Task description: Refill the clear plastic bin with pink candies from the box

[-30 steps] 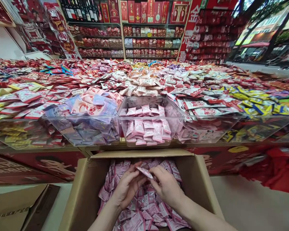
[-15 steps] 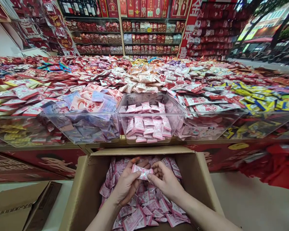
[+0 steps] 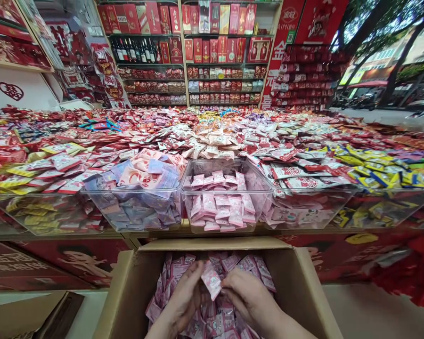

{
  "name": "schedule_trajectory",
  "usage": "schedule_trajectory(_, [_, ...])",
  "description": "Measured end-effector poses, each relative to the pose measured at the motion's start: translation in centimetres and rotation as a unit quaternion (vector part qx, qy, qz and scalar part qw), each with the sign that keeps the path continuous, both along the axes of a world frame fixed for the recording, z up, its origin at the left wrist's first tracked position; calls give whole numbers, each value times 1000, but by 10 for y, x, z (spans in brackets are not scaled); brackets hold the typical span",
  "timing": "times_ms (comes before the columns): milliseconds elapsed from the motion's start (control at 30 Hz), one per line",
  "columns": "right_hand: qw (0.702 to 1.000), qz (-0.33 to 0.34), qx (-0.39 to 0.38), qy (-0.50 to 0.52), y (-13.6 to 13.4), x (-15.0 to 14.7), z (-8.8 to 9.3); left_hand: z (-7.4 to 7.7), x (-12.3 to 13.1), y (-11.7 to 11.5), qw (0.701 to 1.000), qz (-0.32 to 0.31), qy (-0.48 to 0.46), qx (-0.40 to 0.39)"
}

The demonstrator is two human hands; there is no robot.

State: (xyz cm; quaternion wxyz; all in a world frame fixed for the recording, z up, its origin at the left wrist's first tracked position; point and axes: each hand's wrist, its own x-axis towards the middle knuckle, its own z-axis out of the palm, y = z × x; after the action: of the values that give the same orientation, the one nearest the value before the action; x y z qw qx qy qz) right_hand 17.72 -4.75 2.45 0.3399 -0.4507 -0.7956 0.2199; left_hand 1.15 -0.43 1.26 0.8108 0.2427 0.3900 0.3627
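A small pink-and-white wrapped candy point(image 3: 211, 281) is held tilted between my two hands, above the open cardboard box. Its upper left side is at the fingertips of my left hand point(image 3: 185, 292), whose fingers are partly hidden. My right hand point(image 3: 249, 296) pinches its right edge with thumb and forefinger. Beneath them, many pink candy packets point(image 3: 221, 322) fill the cardboard box point(image 3: 118, 294). Straight ahead stands a clear plastic bin point(image 3: 226, 192) with similar pink candies stacked inside.
Beside that bin are one of lilac and pink packets point(image 3: 137, 197) and another of red-and-white packets point(image 3: 297, 179). Mixed candies spread behind them toward shelves of bottles and boxes point(image 3: 137, 51). A second cardboard box point(image 3: 24, 313) lies on the floor at left; red cloth-like material point(image 3: 410, 273) is at right.
The candy has turned from nearly level to a steep tilt between my hands. My view has risen, so the bins and box sit lower and more upper shelves show.
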Motion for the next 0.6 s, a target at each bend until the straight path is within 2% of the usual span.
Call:
schedule_trajectory(67, [999,-10,37,-9,2,1,10,-5,-2,3,1000,-11,2,-9])
schedule_trajectory(133, [997,0,82,1,1,3,33,-17,-4,7,995,-50,78,29])
schedule_trajectory(233, [982,15,186,20,2,9,89,-41,-9,12,952,-112,254,128])
schedule_trajectory(300, [961,-30,275,12,12,17,132,-56,-12,10,928,-137,302,170])
schedule_trajectory(367, [933,-107,342,-33,34,27,169,-67,-17,6,913,-157,323,193])
schedule_trajectory(400, [925,-140,346,-74,50,32,184,-70,-19,3,895,-177,348,217])
schedule_trajectory(467, [920,-185,295,-180,87,40,202,-72,-22,0,836,-235,412,275])
schedule_trajectory(533, [909,-203,220,-291,123,44,207,-69,-24,-2,773,-288,466,319])
schedule_trajectory(567, [899,-205,187,-339,139,44,206,-65,-24,-2,756,-305,481,324])
schedule_trajectory(600, [889,-203,161,-378,152,44,203,-62,-24,-1,753,-313,483,318])
